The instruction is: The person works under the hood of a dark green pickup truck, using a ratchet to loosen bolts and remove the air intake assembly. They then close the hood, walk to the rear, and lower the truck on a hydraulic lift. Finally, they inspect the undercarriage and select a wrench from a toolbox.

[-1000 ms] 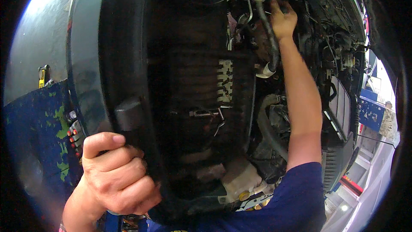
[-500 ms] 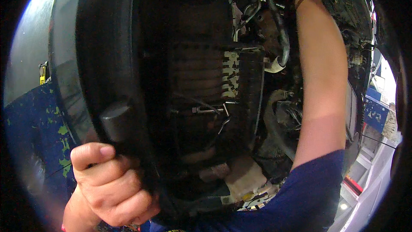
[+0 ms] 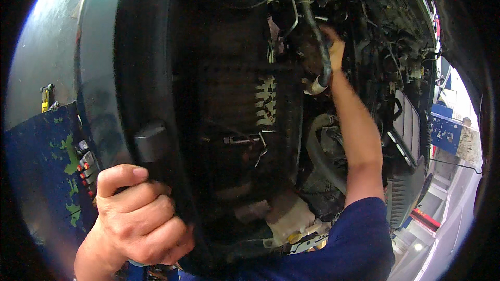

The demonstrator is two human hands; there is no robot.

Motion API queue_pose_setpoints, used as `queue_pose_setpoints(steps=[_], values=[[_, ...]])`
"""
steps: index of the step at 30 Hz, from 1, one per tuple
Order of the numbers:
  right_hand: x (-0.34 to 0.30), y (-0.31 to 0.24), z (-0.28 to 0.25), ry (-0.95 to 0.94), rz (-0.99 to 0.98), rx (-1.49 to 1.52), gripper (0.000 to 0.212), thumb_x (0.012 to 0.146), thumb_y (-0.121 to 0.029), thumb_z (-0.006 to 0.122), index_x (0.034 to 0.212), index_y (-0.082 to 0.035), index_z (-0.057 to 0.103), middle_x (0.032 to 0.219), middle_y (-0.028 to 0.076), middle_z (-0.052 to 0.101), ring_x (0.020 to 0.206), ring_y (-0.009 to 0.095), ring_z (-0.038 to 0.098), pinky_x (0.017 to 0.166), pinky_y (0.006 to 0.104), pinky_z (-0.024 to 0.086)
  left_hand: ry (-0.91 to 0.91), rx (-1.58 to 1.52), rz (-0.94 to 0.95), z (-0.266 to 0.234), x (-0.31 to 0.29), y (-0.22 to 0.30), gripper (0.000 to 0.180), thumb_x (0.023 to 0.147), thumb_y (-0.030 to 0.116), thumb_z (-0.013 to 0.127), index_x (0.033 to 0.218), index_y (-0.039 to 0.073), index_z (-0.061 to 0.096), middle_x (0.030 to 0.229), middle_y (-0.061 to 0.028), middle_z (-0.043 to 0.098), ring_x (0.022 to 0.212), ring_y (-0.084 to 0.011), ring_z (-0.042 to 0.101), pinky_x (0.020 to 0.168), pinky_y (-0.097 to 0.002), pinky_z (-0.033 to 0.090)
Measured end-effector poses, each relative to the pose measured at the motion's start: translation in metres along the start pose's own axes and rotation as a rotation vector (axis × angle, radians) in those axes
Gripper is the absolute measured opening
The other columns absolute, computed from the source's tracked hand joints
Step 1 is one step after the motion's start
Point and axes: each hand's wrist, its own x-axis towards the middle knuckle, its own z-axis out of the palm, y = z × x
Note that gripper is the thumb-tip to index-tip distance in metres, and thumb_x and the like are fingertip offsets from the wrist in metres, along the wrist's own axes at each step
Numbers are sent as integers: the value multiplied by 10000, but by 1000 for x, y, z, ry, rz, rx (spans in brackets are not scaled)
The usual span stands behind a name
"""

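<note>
Black hose [image 3: 313, 21] beside right hand [image 3: 337, 53], two o'clock.
Clutching dark panel [image 3: 148, 73] with left hand [image 3: 143, 221], eight o'clock; cannot tell right fingers' grip.

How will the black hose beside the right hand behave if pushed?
The hose probably bends a little and springs back: its smooth, kink-free curve suggests firm rubber. It likely won't roll, since its lower end seems joined to the pale fitting.

Black trim [image 3: 143, 73]: matt, plastic-looking. Upper hose [image 3: 320, 41]: rubbery, slight sheen. Long-handled tool [image 3: 242, 140]: shiny metal. Sleeve [image 3: 359, 229]: matt cloth. Blue panel [image 3: 36, 161]: chipped paint.
</note>
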Motion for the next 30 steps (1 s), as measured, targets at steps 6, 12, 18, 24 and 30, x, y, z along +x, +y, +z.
queue_pose_setpoints(steps=[6, 12, 18, 24, 30], values=[[146, -31, 7, -177, -545, -933, 345, 901, -355, 726, 1032, -42, 787, 969, 187, 775, 875, 336, 759, 835, 484, 586, -39, 8, -12, 1, -5, 0, 261, 587, 255, 695, 575, 173, 448, 626, 9, 569, 614, -189, 590, 932, -452, 397], [199, -22, 13, -302, -551, -1241, 325, 892, -343, 723, 1059, -73, 795, 982, 179, 778, 900, 343, 760, 851, 481, 584, -69, 16, 4, -2, -5, -1, 266, 590, 257, 690, 576, 176, 437, 618, 10, 551, 607, -187, 579, 937, -445, 395], [54, 5, -6, -15, -170, -199, 349, 888, -170, 787, 1206, -41, 726, 1028, 84, 762, 980, 190, 694, 874, 353, 533, -7, 1, 6, 1, -2, -2, 298, 613, 236, 687, 560, 177, 401, 571, 0, 489, 588, -170, 579, 926, -397, 431], [-6, 18, -5, -91, -77, -7, 271, 909, -200, 763, 1108, -16, 752, 904, 85, 737, 832, 134, 671, 755, 304, 531, 5, -23, 0, 1, -2, -1, 296, 615, 232, 691, 560, 173, 406, 571, -1, 488, 597, -173, 595, 915, -402, 435], [168, -29, -1, -350, -485, -1260, 271, 928, -243, 600, 1053, -79, 775, 1090, 192, 749, 973, 371, 706, 876, 445, 567, -22, 39, -10, 1, -1, 0, 277, 650, 267, 687, 566, 187, 436, 580, 22, 501, 611, -163, 605, 912, -419, 414]])
